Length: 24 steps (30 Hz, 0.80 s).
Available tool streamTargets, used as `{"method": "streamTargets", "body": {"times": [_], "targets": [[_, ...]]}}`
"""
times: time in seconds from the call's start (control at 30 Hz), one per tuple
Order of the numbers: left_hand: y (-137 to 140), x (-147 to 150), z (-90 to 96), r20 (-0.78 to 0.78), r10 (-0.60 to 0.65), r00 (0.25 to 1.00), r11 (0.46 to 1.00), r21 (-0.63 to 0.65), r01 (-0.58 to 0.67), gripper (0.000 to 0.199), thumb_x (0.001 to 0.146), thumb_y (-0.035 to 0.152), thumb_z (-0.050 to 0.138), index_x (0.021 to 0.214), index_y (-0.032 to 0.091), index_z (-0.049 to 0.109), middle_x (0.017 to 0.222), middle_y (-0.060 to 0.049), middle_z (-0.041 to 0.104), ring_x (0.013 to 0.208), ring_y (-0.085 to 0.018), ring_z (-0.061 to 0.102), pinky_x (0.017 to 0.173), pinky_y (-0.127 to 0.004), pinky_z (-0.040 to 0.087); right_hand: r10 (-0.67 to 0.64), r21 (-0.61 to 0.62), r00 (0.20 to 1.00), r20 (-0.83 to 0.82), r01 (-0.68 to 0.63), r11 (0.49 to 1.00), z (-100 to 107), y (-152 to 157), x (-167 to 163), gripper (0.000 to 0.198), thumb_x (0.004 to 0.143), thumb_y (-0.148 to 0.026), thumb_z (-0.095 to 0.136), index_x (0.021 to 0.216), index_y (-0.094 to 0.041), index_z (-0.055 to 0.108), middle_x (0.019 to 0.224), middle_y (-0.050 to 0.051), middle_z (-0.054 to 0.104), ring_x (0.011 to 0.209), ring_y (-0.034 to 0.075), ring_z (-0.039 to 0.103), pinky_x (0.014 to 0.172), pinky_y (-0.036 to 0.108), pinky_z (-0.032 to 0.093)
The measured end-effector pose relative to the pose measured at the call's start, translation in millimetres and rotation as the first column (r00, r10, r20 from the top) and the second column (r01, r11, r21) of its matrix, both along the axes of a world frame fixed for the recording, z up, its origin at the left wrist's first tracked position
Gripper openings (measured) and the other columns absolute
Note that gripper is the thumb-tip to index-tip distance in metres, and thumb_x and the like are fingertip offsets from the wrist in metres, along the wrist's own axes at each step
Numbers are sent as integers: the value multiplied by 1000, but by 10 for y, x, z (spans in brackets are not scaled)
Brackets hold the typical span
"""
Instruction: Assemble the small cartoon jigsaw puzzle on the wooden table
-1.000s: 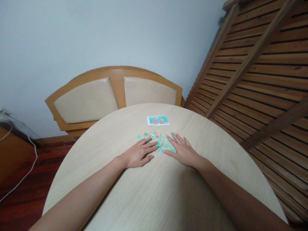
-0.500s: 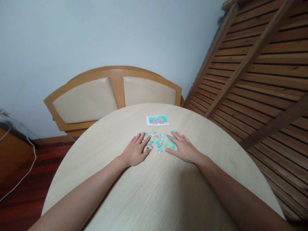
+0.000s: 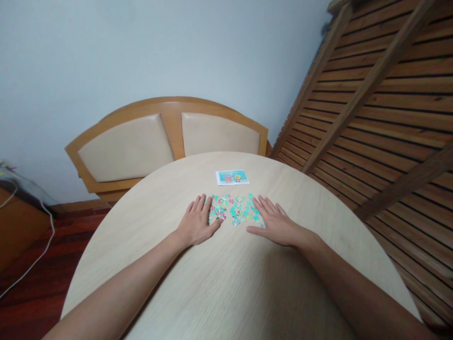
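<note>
Small jigsaw puzzle pieces [image 3: 238,210], mostly turquoise with bits of pink, white and yellow, lie spread in a loose patch on the round table. My left hand [image 3: 198,222] rests palm down at the patch's left edge, fingers stretched out and thumb touching pieces. On the opposite side, my right hand [image 3: 275,221] lies with its fingers apart, its fingertips and thumb against the right edge of the pieces. Neither hand grips anything. Just beyond the pieces is a picture card [image 3: 232,177] showing a pink and a yellow cartoon figure on turquoise.
The round pale wooden table [image 3: 170,297] fills the foreground. A wooden headboard [image 3: 173,123] with cream panels stands behind it, against a pale wall. Wooden slats [image 3: 382,113] lean on the right. A white cable [image 3: 51,226] hangs at the left over a dark red floor.
My right hand has shifted slightly right and back, uncovering pieces. The left hand's fingers have drawn a little left, so more of the patch shows between the hands.
</note>
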<state>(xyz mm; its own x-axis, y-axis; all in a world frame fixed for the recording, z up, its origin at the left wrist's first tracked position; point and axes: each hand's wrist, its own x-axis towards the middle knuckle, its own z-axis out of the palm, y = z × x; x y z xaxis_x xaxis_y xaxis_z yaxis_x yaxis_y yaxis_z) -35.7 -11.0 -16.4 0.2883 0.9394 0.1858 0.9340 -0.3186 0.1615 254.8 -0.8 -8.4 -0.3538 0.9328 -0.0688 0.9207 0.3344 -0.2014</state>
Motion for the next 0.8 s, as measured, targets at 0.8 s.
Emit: {"method": "streamTargets", "body": {"times": [0.8], "targets": [[108,67,-24,-38,50,998,996,-65,-53,86,97,69,27,156,7,24,162,-23,24,151,-42,18,118,-60,18,-60,11,998,-7,60,998,34,-70,-319,118,78,-87,41,161,-9,11,167,19,3,154,35,1,123,58,7]]}}
